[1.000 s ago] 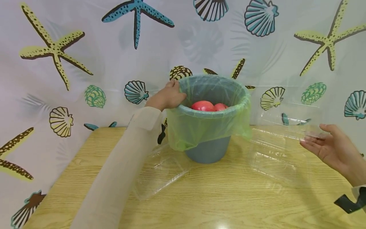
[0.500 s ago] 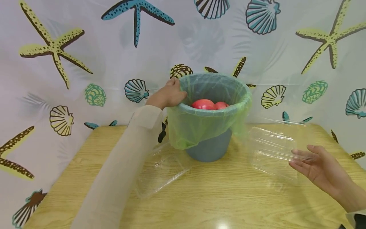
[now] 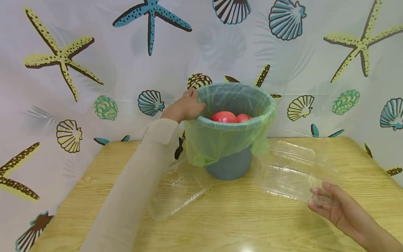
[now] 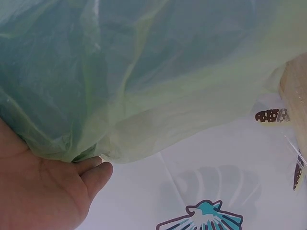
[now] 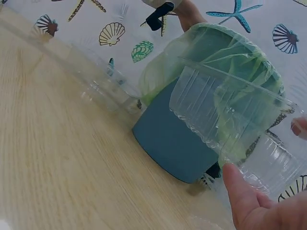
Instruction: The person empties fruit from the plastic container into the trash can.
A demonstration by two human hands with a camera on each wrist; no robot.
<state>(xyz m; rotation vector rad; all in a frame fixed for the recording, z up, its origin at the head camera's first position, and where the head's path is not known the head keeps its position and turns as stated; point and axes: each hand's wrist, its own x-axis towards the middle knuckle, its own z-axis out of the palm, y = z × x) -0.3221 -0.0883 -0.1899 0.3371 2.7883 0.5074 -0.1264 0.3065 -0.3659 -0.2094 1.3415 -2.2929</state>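
My left hand [image 3: 185, 106] grips the left rim of a blue-grey bin [image 3: 230, 166], its thumb over the inner edge. A thin green liner bag [image 3: 220, 143] is folded over the rim, and in the left wrist view my left fingers [image 4: 98, 177] curl under the liner. Inside lie red, rounded, shiny objects [image 3: 224, 117], partly hidden by the front rim. My right hand [image 3: 333, 210] holds a clear plastic container [image 5: 196, 100] by its near end, between thumb and fingers. The container is tilted and stands in front of the bin in the right wrist view.
Another clear container [image 3: 181, 194] lies on the wooden table [image 3: 220, 224] left of the bin. Right of the bin, more clear plastic [image 3: 296, 148] shows behind the held container. A curtain [image 3: 126, 70] with starfish and shells hangs close behind.
My right hand has come down and to the left with the clear container, toward the table beside the bin. The left hand stays on the rim.
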